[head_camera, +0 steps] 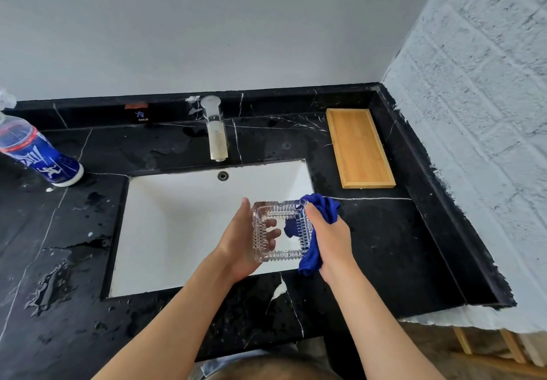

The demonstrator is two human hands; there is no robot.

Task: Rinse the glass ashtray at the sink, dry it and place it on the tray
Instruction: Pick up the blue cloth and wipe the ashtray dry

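Observation:
A square cut-glass ashtray (280,230) is held above the right front part of the white sink (177,217). My left hand (241,246) grips its left side, fingers showing through the glass from beneath. My right hand (333,239) presses a blue cloth (321,217) against the ashtray's right rim; part of the cloth shows through the glass. The wooden tray (359,147) lies on the black counter to the right of the faucet, with nothing in it.
A faucet (216,131) stands behind the sink, no water running. A blue spray bottle (35,154) stands at the far left. The black marble counter (384,246) has puddles on its left side. A white brick wall closes off the right.

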